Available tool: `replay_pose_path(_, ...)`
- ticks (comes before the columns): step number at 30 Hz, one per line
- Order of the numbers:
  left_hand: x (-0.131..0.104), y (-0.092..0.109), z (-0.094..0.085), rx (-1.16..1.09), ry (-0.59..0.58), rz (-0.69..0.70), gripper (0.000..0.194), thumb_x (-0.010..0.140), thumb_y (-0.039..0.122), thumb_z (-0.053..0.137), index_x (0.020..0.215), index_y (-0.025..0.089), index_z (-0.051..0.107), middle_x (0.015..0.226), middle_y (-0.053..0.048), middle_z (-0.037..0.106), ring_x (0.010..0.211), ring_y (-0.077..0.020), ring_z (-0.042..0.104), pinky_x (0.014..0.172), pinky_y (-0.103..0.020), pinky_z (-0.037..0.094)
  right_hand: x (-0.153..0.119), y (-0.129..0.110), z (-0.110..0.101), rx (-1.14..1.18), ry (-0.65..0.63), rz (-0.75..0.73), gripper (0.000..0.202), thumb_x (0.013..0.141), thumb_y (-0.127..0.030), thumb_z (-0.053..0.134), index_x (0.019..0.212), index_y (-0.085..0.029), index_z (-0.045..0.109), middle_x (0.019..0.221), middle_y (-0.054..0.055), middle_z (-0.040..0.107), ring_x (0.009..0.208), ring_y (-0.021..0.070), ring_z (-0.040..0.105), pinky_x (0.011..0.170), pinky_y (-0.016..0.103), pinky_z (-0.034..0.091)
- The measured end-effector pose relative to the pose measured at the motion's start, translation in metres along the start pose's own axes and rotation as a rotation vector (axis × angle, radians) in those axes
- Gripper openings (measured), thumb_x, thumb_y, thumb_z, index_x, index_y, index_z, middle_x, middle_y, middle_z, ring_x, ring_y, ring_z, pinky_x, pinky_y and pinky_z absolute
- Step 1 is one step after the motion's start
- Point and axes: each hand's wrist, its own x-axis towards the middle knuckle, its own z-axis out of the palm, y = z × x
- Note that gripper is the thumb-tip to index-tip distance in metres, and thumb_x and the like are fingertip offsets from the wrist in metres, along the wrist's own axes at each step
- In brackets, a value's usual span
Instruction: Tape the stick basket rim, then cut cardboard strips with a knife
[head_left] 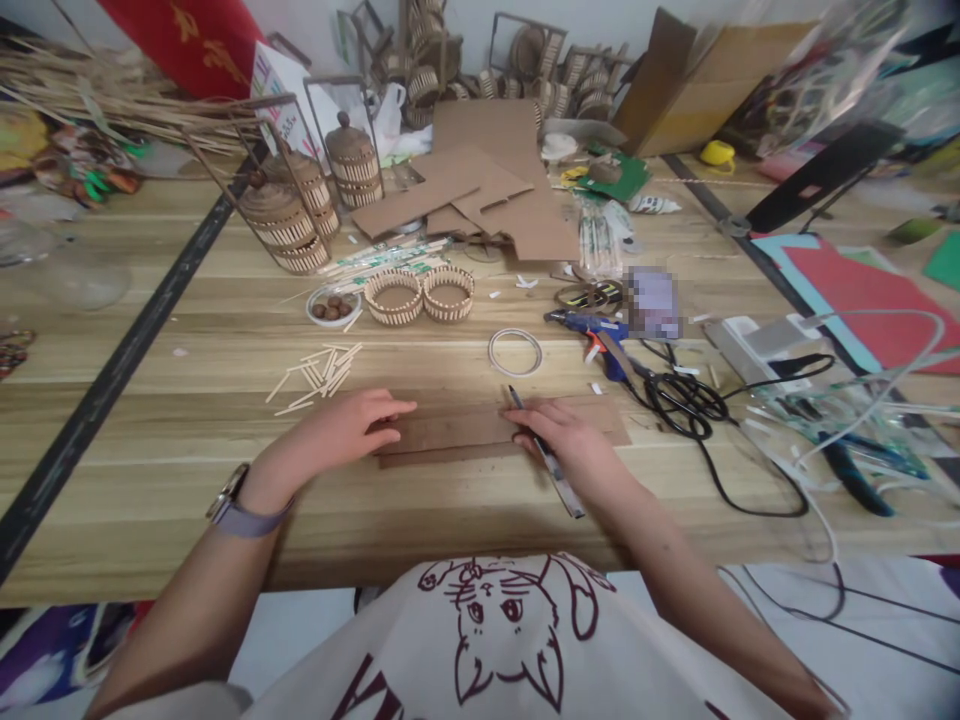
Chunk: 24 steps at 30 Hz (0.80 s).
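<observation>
A long brown cardboard strip [450, 430] lies near the table's front edge, a second layer showing beneath it. At its left end is my left hand [349, 430], index finger and thumb stretched apart, holding nothing. My right hand [562, 430] rests over the strip's right part, closed round a slim pen-like tool [559, 480] with a dark tip pointing away from me. Its exact kind is unclear. Beyond the strip lies a pale ring [515, 352]. Short thin wooden sticks [319, 375] are scattered beyond my left hand.
Two round stick-walled baskets [448, 294] stand beside a bowl of brown balls [332, 308]. To the right are a blue glue gun [600, 325], coiled black cable [686, 400], a power strip [757, 345] and pliers [855, 470]. Cardboard sheets [495, 140] and lidded handled baskets [281, 215] stand farther back.
</observation>
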Motion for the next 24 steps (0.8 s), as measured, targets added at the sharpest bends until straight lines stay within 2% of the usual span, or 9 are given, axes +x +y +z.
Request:
replay_pose_path(3,-0.004,-0.002,0.002,-0.02,0.028,-0.023,0.042,0.093,0.032,0.052,0.134,0.024,0.061,0.124,-0.008,0.062,0.108,-0.0247,0.06,0.094,-0.037,0.046,0.004,-0.009,0.004,-0.022,-0.019,0.005,0.027,0.098,-0.024,0.052,0.12,-0.021,0.067,0.107,0.012,0.072,0.099,0.0265,0.065,0.086,0.044,0.056)
replay_pose_path(7,-0.004,-0.002,0.003,-0.057,0.03,-0.011,0.039,0.09,0.03,0.056,0.128,0.026,0.066,0.119,-0.006,0.063,0.103,-0.0224,0.062,0.092,-0.034,0.047,0.006,-0.015,0.008,-0.032,-0.009,0.007,0.027,0.098,-0.023,0.052,0.121,-0.022,0.067,0.109,0.012,0.071,0.102,0.0267,0.064,0.087,0.044,0.056)
replay_pose_path(12,-0.005,-0.003,0.007,-0.085,0.021,0.017,0.035,0.086,0.027,0.061,0.119,0.023,0.07,0.115,-0.006,0.059,0.103,-0.023,0.06,0.091,-0.034,0.048,0.005,-0.017,0.012,-0.041,0.012,-0.005,0.027,0.099,-0.023,0.051,0.12,-0.021,0.067,0.109,0.012,0.071,0.103,0.0267,0.064,0.088,0.044,0.056)
replay_pose_path(18,-0.008,-0.001,0.011,-0.085,0.028,0.016,0.037,0.083,0.023,0.062,0.12,0.023,0.068,0.117,-0.006,0.057,0.105,-0.0234,0.059,0.093,-0.035,0.047,0.005,-0.017,0.011,-0.04,0.003,-0.021,0.026,0.098,-0.022,0.052,0.12,-0.018,0.066,0.11,0.013,0.071,0.102,0.0271,0.063,0.088,0.044,0.056)
replay_pose_path(24,-0.01,0.003,0.012,-0.033,0.038,0.009,0.037,0.083,0.02,0.061,0.119,0.023,0.067,0.116,-0.006,0.057,0.102,-0.0227,0.06,0.09,-0.034,0.048,0.006,-0.016,0.011,-0.043,-0.016,-0.01,0.027,0.099,-0.024,0.051,0.122,-0.022,0.066,0.112,0.012,0.071,0.105,0.027,0.064,0.09,0.044,0.056)
